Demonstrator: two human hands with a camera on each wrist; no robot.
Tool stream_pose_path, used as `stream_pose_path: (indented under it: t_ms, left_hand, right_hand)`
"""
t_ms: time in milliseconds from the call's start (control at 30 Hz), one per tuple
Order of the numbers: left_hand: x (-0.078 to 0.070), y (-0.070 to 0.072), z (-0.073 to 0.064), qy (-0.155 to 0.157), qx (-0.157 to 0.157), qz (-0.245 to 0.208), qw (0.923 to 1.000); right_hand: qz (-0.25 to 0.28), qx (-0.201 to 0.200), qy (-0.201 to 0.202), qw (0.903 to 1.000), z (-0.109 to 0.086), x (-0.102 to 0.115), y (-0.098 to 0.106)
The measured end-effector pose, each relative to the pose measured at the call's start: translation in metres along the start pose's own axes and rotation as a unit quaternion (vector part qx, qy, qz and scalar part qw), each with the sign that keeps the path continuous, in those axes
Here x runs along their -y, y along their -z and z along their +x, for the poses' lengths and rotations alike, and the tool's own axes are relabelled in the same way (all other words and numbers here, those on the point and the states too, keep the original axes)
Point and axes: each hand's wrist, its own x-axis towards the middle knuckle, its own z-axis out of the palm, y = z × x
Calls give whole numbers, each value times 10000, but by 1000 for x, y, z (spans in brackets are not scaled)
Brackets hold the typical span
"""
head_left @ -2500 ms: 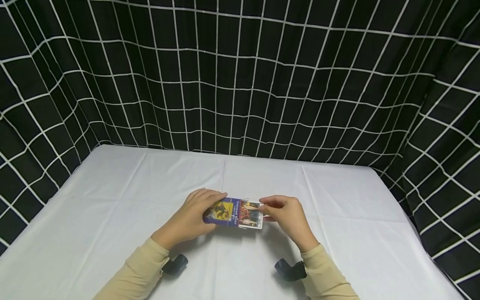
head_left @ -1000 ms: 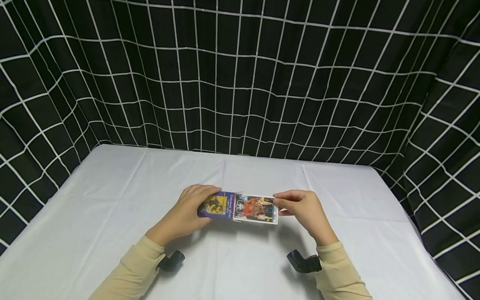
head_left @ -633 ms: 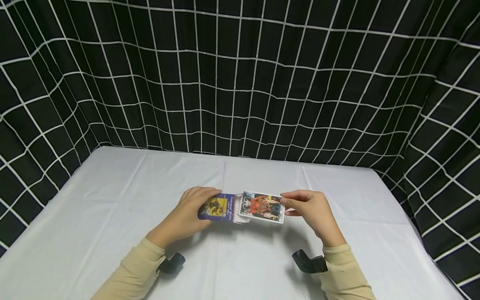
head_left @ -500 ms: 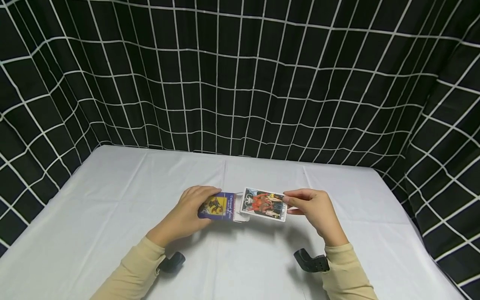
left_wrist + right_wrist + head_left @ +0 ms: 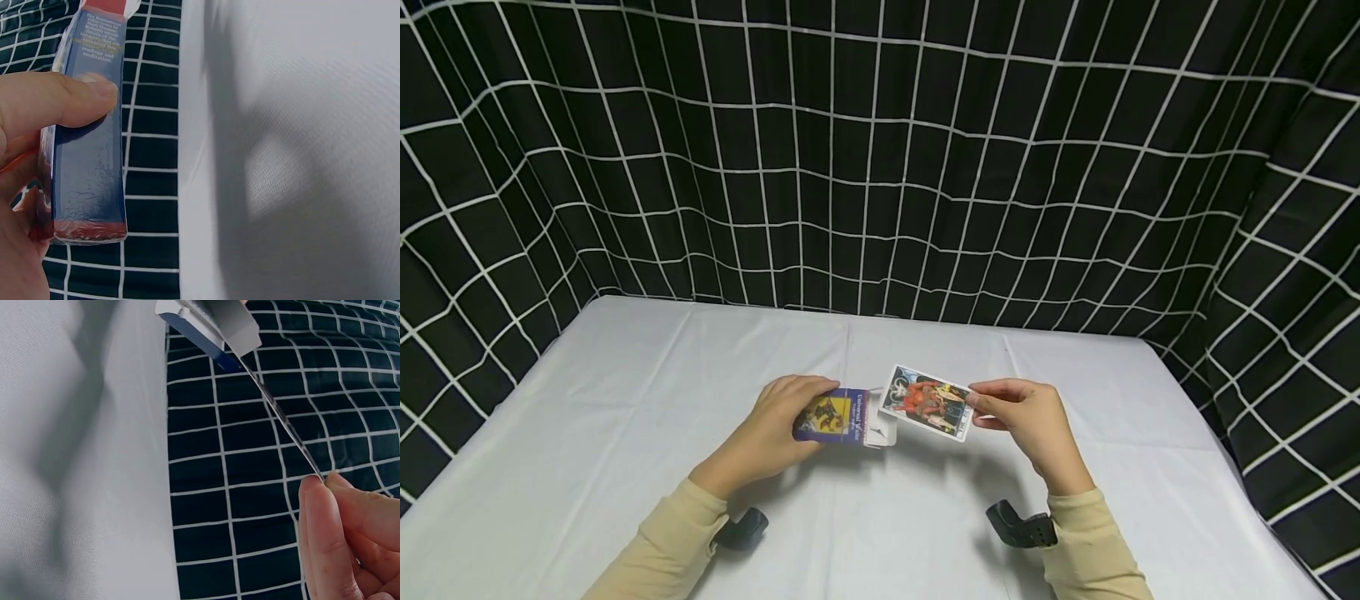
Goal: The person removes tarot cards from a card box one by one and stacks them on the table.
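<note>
My left hand [image 5: 778, 425] grips a blue tarot card box [image 5: 838, 416] around its closed end, the thumb lying along its narrow side in the left wrist view. The box's right end is open, with a white flap [image 5: 881, 430] sticking out. My right hand [image 5: 1026, 421] pinches a tarot card [image 5: 927, 403] at its right short edge, between thumb and fingers. A red horned figure shows on the card's face. The card is outside the box, tilted, its left end near the flap. Edge-on in the right wrist view, the card [image 5: 284, 422] looks thin.
A white cloth covers the table [image 5: 647, 392] beneath both hands. Behind it and at the sides hangs a black curtain [image 5: 880, 167] with a white grid. Dark curved devices are strapped at the left wrist [image 5: 741, 529] and the right wrist [image 5: 1021, 525].
The right hand has drawn the card rightward out of the box, then raised and tilted it. The left hand still holds the box, having shifted slightly left.
</note>
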Motion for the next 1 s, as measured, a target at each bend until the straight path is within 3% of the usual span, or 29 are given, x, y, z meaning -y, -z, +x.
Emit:
stream_pose_path:
  t_ms: [767,800,833,1000]
  left_hand:
    - [-1,1,-1,-15,-89,19,10000]
    - [-1,1,-1,-5,-92,25,10000]
    - [-1,1,-1,1,-94,31,10000]
    - [0,2,0,15,-107,45,9999]
  right_hand:
    - [260,-155,-157,9994,-3,0,3]
    - [260,-168,-184,9993,-3,-1,4]
    - [354,-191,-84,9992,6,-17,6]
    - [480,-195,-194,9985,4,-16,9]
